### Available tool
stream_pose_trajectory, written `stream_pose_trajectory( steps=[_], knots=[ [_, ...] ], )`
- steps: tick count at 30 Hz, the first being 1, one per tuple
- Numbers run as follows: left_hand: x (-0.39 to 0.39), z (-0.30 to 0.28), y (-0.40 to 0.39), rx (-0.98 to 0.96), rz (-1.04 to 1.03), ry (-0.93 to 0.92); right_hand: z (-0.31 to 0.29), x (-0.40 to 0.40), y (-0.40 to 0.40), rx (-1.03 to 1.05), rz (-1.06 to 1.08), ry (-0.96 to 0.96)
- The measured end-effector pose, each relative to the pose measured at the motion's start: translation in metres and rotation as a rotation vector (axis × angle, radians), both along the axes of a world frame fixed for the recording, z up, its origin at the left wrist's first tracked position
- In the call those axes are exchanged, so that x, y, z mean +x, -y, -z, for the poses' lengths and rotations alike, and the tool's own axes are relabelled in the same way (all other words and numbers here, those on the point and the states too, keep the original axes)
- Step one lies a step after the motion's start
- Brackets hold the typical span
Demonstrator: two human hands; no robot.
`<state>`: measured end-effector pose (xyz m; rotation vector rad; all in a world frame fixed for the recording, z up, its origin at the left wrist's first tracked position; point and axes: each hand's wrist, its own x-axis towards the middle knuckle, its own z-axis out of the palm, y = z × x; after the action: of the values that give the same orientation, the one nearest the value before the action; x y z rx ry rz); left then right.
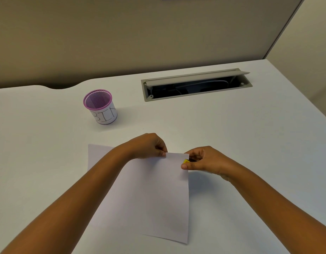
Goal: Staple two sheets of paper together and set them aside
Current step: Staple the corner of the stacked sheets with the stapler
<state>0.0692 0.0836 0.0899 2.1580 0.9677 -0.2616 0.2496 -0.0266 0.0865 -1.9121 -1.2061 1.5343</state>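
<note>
White sheets of paper [155, 195] lie on the white desk in front of me, stacked so closely that I cannot tell them apart. My left hand [149, 146] pinches the top edge of the paper and lifts it slightly. My right hand [202, 159] is closed around a small yellow stapler [186, 160] at the paper's top right corner. Only the stapler's yellow tip shows between my fingers; the rest is hidden in my hand.
A purple mesh cup [99, 106] with a paper label reading BIN stands at the back left. An open grey cable hatch [195, 85] is set into the desk at the back right. A beige partition wall rises behind the desk [250, 143].
</note>
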Motion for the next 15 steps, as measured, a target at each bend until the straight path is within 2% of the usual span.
stream_pose_trajectory(
  steps=[15],
  knots=[
    [-0.0003, 0.0024, 0.0005, -0.002, 0.016, -0.006, 0.0027, -0.0039, 0.0009, -0.003, 0.009, 0.031]
  ],
)
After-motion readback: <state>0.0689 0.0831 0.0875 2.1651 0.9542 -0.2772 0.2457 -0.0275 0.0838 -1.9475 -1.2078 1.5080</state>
